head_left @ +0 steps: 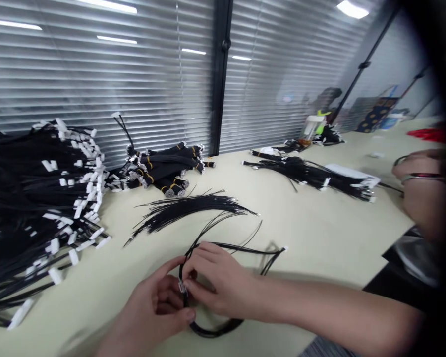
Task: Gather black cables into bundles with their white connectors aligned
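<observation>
Both my hands meet low in the middle of the table over a looped bundle of thin black wires (pixel 215 327). My left hand (pixel 159 305) pinches the bundle near a small white connector (pixel 181 285). My right hand (pixel 217 282) is closed on the same bundle just beside it, fingers pressed at the connector. The wires curve out to the right and end in another white connector (pixel 284 248).
Loose black wires (pixel 186 208) lie just beyond my hands. A big heap of wires with white connectors (pixel 37 198) fills the left. Tied bundles (pixel 163 168) sit at the back, more wires (pixel 312 173) to the right. Another person's hand (pixel 419 186) works at the right edge.
</observation>
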Motion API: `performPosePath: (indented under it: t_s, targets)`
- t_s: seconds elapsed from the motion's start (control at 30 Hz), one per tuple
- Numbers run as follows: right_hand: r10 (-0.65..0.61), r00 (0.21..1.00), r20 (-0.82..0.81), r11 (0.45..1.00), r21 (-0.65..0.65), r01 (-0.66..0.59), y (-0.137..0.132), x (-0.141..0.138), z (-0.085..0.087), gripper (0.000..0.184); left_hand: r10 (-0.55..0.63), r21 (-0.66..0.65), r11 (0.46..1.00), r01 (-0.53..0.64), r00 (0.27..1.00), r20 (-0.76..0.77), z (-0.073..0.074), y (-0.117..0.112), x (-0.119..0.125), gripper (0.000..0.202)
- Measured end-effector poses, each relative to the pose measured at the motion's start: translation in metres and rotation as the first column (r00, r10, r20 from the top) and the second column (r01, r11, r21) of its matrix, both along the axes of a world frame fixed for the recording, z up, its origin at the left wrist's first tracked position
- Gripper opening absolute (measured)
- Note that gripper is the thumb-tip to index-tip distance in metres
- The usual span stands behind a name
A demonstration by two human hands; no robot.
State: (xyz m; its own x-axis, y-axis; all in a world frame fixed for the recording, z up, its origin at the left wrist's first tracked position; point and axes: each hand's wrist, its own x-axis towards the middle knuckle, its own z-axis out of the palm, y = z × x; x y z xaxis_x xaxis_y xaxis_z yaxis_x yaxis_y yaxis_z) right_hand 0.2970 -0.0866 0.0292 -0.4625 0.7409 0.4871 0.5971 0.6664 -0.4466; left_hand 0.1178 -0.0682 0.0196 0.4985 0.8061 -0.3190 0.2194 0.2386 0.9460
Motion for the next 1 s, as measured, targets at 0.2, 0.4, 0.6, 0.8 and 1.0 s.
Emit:
performPosePath:
  t_s: [0.2, 0.4, 0.6, 0.8, 1.0]
  targets:
    - [-0.003, 0.999, -0.044, 1.0, -0.031, 0.002, 0.0, 0.001, 0.001, 0.007, 0.033, 0.027, 0.999, -0.032, 0.999, -0.036, -0.008, 0.002, -0.002, 0.076]
    - [0.008, 1.0, -0.026, 0.99, 0.137, -0.005, -0.001, 0.0, -0.001, 0.005, 0.042, 0.038, 0.998, -0.04, 0.998, -0.036, -0.011, 0.004, -0.001, 0.077]
    - [-0.042, 0.999, -0.023, 0.966, 0.256, 0.046, -0.007, 0.003, 0.005, 0.008, 0.046, -0.014, 0.999, -0.046, 0.999, 0.001, -0.002, 0.001, 0.002, 0.074]
    - [-0.032, 0.991, -0.128, 0.981, 0.184, 0.055, -0.007, 0.008, 0.022, 0.015, -0.005, -0.041, 0.999, 0.005, 1.0, -0.003, 0.008, -0.001, 0.0, 0.071]
    - [-0.124, 0.992, -0.02, 0.99, 0.071, 0.125, 0.049, 0.008, 0.046, 0.012, -0.02, -0.046, 0.999, 0.019, 1.0, -0.022, 0.012, -0.002, -0.001, 0.076]
